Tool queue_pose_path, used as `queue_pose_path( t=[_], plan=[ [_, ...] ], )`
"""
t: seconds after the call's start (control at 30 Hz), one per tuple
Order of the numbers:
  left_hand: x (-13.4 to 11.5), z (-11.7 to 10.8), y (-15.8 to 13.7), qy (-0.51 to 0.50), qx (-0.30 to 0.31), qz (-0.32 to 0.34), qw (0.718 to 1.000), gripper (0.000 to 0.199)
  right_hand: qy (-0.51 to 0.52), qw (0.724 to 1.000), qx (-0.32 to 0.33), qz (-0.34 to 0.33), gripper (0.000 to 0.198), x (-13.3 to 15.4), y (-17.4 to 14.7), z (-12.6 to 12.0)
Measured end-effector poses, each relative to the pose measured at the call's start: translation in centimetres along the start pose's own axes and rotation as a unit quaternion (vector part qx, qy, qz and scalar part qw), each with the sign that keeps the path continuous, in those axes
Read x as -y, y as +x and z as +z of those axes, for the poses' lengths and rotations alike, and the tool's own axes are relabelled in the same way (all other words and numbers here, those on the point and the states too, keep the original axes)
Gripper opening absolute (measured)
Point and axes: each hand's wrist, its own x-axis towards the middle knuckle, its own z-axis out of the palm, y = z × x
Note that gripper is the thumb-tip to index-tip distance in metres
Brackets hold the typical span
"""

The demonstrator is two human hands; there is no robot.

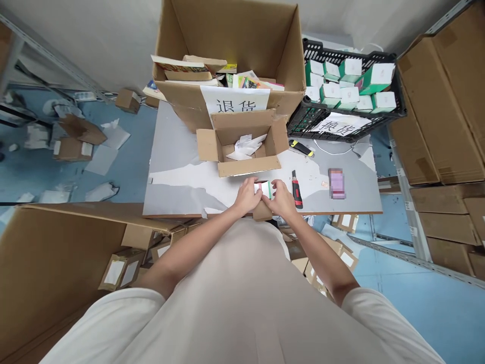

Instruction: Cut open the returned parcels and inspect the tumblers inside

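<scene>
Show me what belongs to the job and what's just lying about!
Job:
small white-and-green box, held by left hand and right hand
probably the open carton

Lying about, it seems:
red cutter
yellow cutter
blurred pink thing

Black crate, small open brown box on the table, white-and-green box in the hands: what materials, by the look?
Black crate: likely moulded plastic, satin or matt; slotted walls, uniform black.
Open brown box: looks like corrugated cardboard, matt; tan faces, folded flaps.
White-and-green box: probably printed paperboard; flat coloured faces, finish too small to tell.
</scene>
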Motion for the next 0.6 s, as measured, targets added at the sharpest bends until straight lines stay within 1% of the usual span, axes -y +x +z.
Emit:
queue_pose_path(
  t=[0.03, 0.1, 0.2, 0.3, 0.4, 0.43, 0.47, 0.53, 0.6],
  plan=[
    [0.1, -0.2, -0.3, -0.001, -0.006, 0.007, 1.000, 0.042, -0.033, 0.999, 0.007, -0.002, 0.048, 0.2, -0.1, -0.1],
    [0.6, -0.4, -0.7, -0.001, -0.026, 0.043, 0.999, 0.044, -0.092, 0.995, 0.021, -0.015, 0.049, 0.5, -0.4, -0.4],
    [1.7, -0.5, -1.2, 0.016, -0.050, 0.113, 0.992, 0.048, -0.126, 0.991, 0.036, -0.038, 0.055, 0.8, -0.9, -0.8],
    [2.8, -0.4, -1.5, 0.084, -0.036, 0.153, 0.984, 0.049, -0.134, 0.989, 0.046, -0.045, 0.062, 1.4, -1.0, -1.0],
    [3.4, 0.0, -2.1, 0.161, -0.005, 0.181, 0.970, 0.053, -0.132, 0.990, 0.041, -0.023, 0.057, 2.0, -0.6, -1.1],
    [3.5, 0.2, -2.3, 0.169, 0.002, 0.185, 0.968, 0.058, -0.121, 0.992, 0.036, -0.020, 0.056, 1.9, -0.4, -1.0],
    [3.6, 0.5, -2.4, 0.165, 0.005, 0.186, 0.969, 0.067, -0.104, 0.994, 0.031, -0.023, 0.055, 1.7, -0.3, -0.9],
    [4.1, 1.4, -2.4, 0.129, -0.001, 0.182, 0.975, 0.090, -0.052, 0.998, 0.016, -0.041, 0.054, 0.5, -0.2, -0.4],
    [4.8, 2.4, -2.0, 0.082, -0.017, 0.180, 0.980, 0.103, -0.007, 0.998, -0.017, -0.061, 0.053, -1.3, -0.4, 0.1]
  ],
)
